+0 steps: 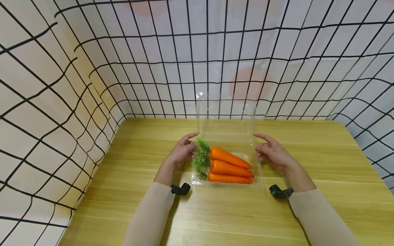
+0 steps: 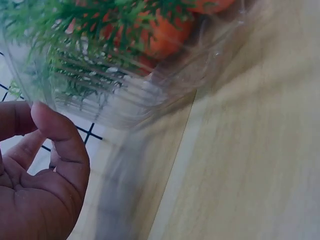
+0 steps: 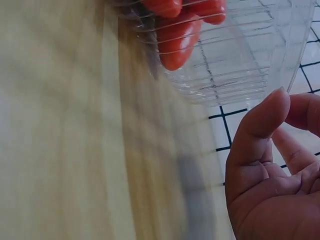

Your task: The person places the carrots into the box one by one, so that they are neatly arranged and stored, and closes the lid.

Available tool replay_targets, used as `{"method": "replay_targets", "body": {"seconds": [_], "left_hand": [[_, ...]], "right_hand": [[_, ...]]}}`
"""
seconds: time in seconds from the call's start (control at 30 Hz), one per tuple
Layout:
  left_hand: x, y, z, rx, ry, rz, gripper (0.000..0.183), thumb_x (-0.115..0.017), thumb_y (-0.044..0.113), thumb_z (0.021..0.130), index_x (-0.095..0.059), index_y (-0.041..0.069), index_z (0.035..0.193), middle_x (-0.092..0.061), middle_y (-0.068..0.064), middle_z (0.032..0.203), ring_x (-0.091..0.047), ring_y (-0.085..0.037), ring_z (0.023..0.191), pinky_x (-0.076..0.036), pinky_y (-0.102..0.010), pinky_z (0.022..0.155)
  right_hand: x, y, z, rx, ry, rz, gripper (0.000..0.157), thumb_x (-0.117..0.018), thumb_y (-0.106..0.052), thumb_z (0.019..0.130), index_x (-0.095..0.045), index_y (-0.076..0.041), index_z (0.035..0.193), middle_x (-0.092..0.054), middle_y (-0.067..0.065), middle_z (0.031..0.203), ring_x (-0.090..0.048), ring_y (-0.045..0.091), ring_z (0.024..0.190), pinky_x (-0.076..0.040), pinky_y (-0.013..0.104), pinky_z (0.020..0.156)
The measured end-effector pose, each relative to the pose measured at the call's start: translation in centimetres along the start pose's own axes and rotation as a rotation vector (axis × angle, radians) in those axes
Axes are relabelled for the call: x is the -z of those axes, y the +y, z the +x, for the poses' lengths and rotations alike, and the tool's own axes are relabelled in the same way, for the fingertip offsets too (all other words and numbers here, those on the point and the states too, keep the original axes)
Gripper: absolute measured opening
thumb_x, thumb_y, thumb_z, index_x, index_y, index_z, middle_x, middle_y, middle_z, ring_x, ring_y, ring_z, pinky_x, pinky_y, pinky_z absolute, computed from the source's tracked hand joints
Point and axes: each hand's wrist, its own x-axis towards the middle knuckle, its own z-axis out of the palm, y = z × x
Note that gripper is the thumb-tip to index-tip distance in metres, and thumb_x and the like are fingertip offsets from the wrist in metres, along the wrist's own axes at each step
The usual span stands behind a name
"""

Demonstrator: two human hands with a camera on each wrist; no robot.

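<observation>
A clear plastic clamshell box (image 1: 226, 182) sits on the wooden table, its transparent lid (image 1: 226, 119) raised at the back. Inside lie three orange carrots (image 1: 231, 168) with green leafy tops (image 1: 201, 160) toward the left. My left hand (image 1: 182, 152) is at the box's left side, index finger stretched toward the hinge and thumb tip by the rim. On the right side, my right hand (image 1: 274, 153) mirrors it, index finger extended and thumb close to the rim. Both wrist views show the thumb tips at the plastic edge; firm contact is hard to judge.
Black wire mesh (image 1: 184, 61) with pale patterned sheeting behind it surrounds the table (image 1: 215, 215) at the back and both sides. The raised lid stands in front of the back mesh. Each wrist wears a black band (image 1: 181, 189).
</observation>
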Motion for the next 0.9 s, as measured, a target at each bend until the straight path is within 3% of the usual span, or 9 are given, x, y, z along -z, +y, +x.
{"method": "replay_targets", "body": {"seconds": [0.3,0.53,0.7,0.9], "left_hand": [[-0.3,0.1,1.1,-0.042,0.061,0.01,0.057,-0.052,0.002,0.1,-0.045,0.018,0.154,-0.05,-0.007,0.104,-0.048,-0.011,0.07,-0.046,-0.02,0.056],[-0.4,0.3,1.8,-0.069,0.1,0.052,0.055,-0.052,0.003,0.1,-0.046,0.016,0.154,-0.052,-0.005,0.103,-0.047,-0.011,0.067,-0.044,-0.021,0.054],[-0.7,0.5,1.9,-0.082,0.137,0.05,0.053,-0.052,0.001,0.1,-0.047,0.014,0.152,-0.053,-0.004,0.099,-0.047,-0.011,0.067,-0.043,-0.021,0.054],[-1.0,0.5,2.1,-0.107,0.174,0.028,0.049,-0.052,0.0,0.101,-0.05,0.014,0.148,-0.052,-0.003,0.098,-0.047,-0.012,0.068,-0.043,-0.022,0.056]], "right_hand": [[0.4,-0.4,1.1,-0.001,0.022,-0.057,0.064,-0.056,-0.016,0.105,-0.023,-0.011,0.16,-0.062,-0.006,0.081,-0.058,0.007,0.068,-0.054,0.02,0.061],[0.6,-0.5,1.8,0.01,0.031,-0.029,0.056,-0.057,-0.013,0.105,-0.032,-0.023,0.154,-0.062,-0.004,0.085,-0.059,0.006,0.07,-0.053,0.019,0.06],[0.5,-0.5,1.9,0.01,0.053,-0.009,0.061,-0.058,-0.014,0.104,-0.028,-0.02,0.157,-0.062,-0.003,0.087,-0.061,0.006,0.071,-0.054,0.019,0.06],[0.4,-0.5,2.0,0.014,0.08,-0.037,0.056,-0.059,-0.017,0.104,-0.032,-0.021,0.153,-0.061,-0.004,0.087,-0.061,0.007,0.072,-0.055,0.02,0.061]]}}
